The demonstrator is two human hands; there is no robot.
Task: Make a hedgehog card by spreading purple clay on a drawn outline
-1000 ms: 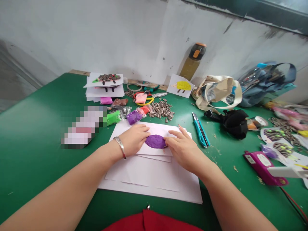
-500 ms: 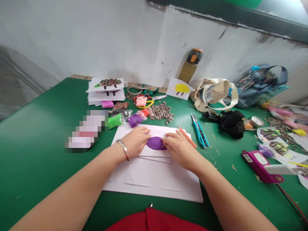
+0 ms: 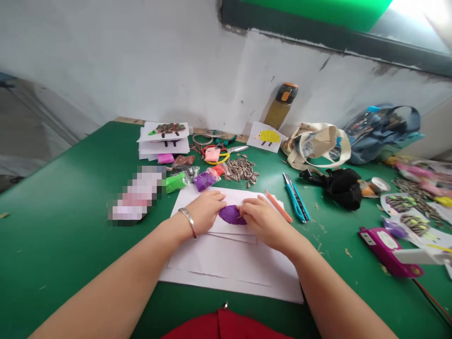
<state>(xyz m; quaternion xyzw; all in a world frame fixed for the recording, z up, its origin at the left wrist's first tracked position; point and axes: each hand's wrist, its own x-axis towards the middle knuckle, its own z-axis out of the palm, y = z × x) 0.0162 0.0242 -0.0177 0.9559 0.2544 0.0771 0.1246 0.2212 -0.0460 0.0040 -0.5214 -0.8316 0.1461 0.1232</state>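
Note:
A flat purple oval of modelling clay (image 3: 231, 215) lies on white paper (image 3: 226, 259) in front of me. My left hand (image 3: 205, 211), with a silver bangle at the wrist, rests on the paper. Its fingers lie flat and touch the clay's left end. Over the right end is my right hand (image 3: 263, 220), its fingers closed together. A thin pale tip pokes out beside those fingertips, too small to name. Just right of this hand lies an orange pen-like tool (image 3: 278, 206). Beyond the paper are purple clay in a bag (image 3: 205, 179) and green clay in a bag (image 3: 177, 181).
Sunflower seeds (image 3: 241, 169) are heaped behind the paper, near scissors (image 3: 237, 149). A blue utility knife (image 3: 296, 197) lies to the right, with a black bundle (image 3: 341, 188) and a magenta glue-gun-like device (image 3: 388, 252) beyond. A bottle (image 3: 281, 106) stands by the wall.
The camera view has shifted, so everything sits slightly lower and further right. Both hands stay at the two ends of the purple clay, with little movement.

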